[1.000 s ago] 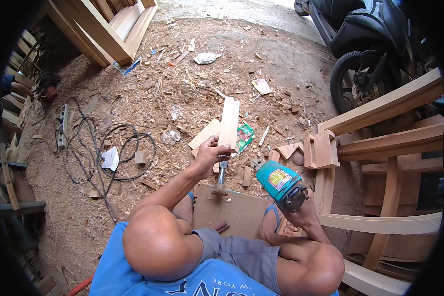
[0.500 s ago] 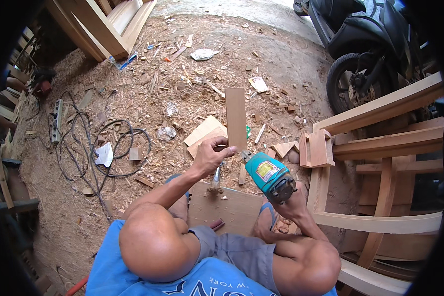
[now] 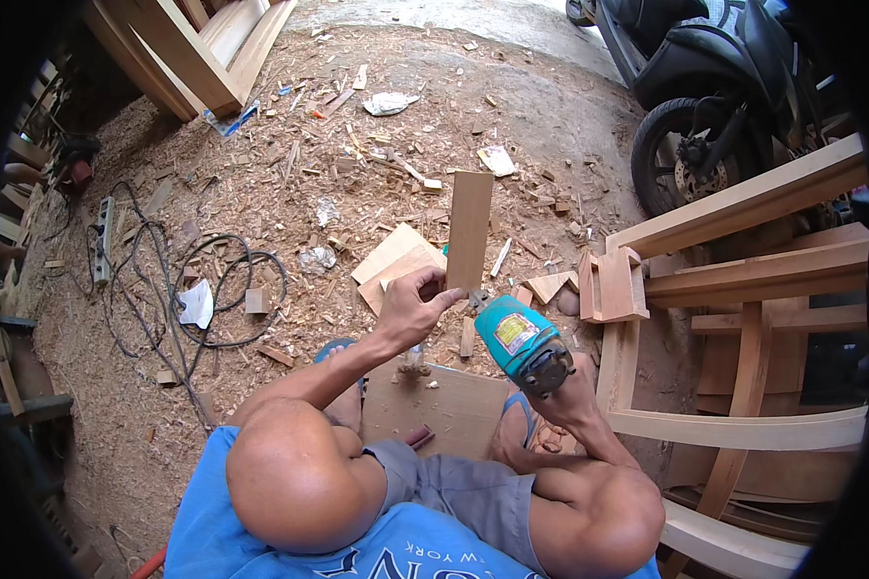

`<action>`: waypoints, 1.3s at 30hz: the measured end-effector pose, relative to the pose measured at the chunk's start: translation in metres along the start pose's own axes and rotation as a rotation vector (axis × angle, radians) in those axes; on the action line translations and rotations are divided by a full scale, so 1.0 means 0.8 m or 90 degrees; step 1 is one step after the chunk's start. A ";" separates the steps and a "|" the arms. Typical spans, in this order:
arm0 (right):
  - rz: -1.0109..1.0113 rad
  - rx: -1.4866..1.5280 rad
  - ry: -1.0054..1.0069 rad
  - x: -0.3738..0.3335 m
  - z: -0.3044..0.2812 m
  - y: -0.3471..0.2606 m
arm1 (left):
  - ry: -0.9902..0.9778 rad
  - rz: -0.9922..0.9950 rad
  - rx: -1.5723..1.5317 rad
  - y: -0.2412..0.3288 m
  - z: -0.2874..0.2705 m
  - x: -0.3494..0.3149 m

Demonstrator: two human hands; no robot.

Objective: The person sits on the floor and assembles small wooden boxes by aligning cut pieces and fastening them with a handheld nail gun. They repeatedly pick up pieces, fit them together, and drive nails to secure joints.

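Note:
My left hand (image 3: 413,307) is closed, its thumb and forefinger pinching a flat wooden strip (image 3: 469,227) at the near end. The strip's other end points away from me. In my right hand (image 3: 572,394) is a teal nail gun (image 3: 517,338) with a black end cap; its metal nose meets or almost meets the strip's near right corner. The fingers on the grip are mostly hidden beneath the tool. Between my feet lies a wide wooden board (image 3: 439,400). A dark red handle (image 3: 417,436) rests on its near part.
Wood offcuts (image 3: 396,262) and shavings litter the ground. At the left, a black cable (image 3: 224,289) coils beside a power strip (image 3: 103,241). Wooden frames (image 3: 734,425) stand close on my right, with a motorbike (image 3: 705,145) behind them. Large timber pieces (image 3: 188,58) stand far left.
The nail gun's nose and the strip's near end remain close together. The strip leans slightly more to the right at its far end. The whole view has shifted a little.

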State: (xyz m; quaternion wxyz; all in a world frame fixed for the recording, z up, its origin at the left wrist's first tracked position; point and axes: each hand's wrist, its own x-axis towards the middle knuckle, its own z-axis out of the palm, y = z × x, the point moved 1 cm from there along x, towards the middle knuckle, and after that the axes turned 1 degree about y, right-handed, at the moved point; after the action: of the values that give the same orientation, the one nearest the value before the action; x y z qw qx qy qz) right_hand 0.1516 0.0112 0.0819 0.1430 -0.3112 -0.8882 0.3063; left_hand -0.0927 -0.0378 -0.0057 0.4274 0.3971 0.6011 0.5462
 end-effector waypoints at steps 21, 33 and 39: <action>0.282 -0.307 -0.005 -0.047 0.052 0.134 | -0.050 -0.261 -0.699 -0.019 -0.064 -0.006; 0.291 -0.462 -0.148 0.016 0.071 0.145 | 0.206 -0.256 -0.614 -0.048 -0.129 0.016; -0.005 -0.152 -0.314 0.162 0.141 0.095 | 0.238 -0.306 -0.650 -0.051 -0.127 0.020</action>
State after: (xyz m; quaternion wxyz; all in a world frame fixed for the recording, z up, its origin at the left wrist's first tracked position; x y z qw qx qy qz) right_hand 0.0377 0.0899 -0.0450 -0.1140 -0.2382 -0.9273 0.2653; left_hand -0.1941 -0.0586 -0.0436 0.5633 -0.1089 0.4004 0.7145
